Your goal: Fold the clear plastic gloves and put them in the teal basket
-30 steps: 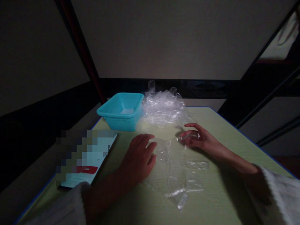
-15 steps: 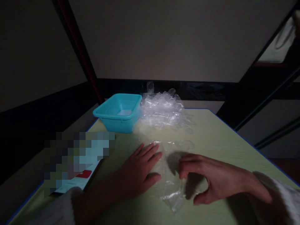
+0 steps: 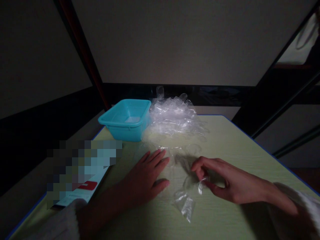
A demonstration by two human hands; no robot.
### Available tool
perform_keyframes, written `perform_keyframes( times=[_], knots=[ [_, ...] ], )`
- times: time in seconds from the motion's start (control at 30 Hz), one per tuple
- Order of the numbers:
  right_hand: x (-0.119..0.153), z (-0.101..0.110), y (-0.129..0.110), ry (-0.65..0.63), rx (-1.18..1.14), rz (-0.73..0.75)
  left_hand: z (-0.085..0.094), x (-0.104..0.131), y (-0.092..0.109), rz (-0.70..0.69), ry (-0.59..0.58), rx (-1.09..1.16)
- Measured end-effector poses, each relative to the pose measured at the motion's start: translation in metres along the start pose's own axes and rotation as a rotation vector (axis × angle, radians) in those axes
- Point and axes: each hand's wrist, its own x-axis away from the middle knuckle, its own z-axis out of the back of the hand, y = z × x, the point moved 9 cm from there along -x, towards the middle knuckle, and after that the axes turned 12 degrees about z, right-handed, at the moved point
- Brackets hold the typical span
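Note:
A clear disposable plastic glove [image 3: 185, 204] lies on the table in front of me, thin and hard to see against the surface. My left hand [image 3: 152, 176] rests flat on its left side, fingers stretched out. To the right, my right hand [image 3: 221, 181] pinches a fold of this glove between thumb and fingers, lifting it slightly. Beyond both hands a crumpled pile of clear plastic gloves [image 3: 172, 115] is heaped, with several finger shapes sticking out.
A turquoise plastic basin [image 3: 125, 128] stands left of the pile, with something pale inside. Nearer on the left lies a phone-like flat device [image 3: 80, 195] with a lit screen, partly pixelated. The pale table [image 3: 240, 146] has a blue edge; a wall rises behind.
My right hand's thumb and fingers have closed onto the glove, and its right side is now pulled up and gathered. My left hand stays flat, shifted slightly left.

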Motion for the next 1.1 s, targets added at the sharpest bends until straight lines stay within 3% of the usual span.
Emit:
perform_keyframes(
  times=[0.1,0.2,0.3,0.37,0.5,0.67,0.83,0.97,1.1],
  knots=[
    [0.003,0.002,0.004,0.001,-0.153,-0.053,-0.003,-0.001,-0.002,0.015,-0.021,-0.019],
    [0.01,-0.005,0.008,-0.132,-0.255,-0.11,-0.003,-0.001,-0.003,0.011,-0.021,-0.02],
    [0.017,-0.007,0.011,-0.238,-0.225,-0.127,-0.002,-0.001,-0.003,0.015,-0.017,-0.023],
    [0.018,0.0,0.01,-0.214,-0.136,-0.114,-0.001,-0.001,-0.003,0.019,-0.019,-0.023],
    [0.01,0.008,-0.002,-0.114,0.039,-0.02,0.0,-0.001,-0.001,0.017,-0.02,-0.009],
    [-0.004,-0.021,-0.025,-0.173,0.177,0.207,0.001,-0.001,0.0,0.01,-0.01,-0.023],
    [-0.008,-0.042,-0.04,-0.149,0.409,0.454,0.001,0.0,0.001,0.003,0.007,-0.029],
    [-0.009,-0.047,-0.04,-0.124,0.463,0.488,0.0,-0.001,0.001,0.0,0.014,-0.047],
    [-0.009,-0.04,-0.042,-0.001,0.414,0.486,-0.001,-0.002,0.001,-0.015,0.021,-0.045]
  ],
)
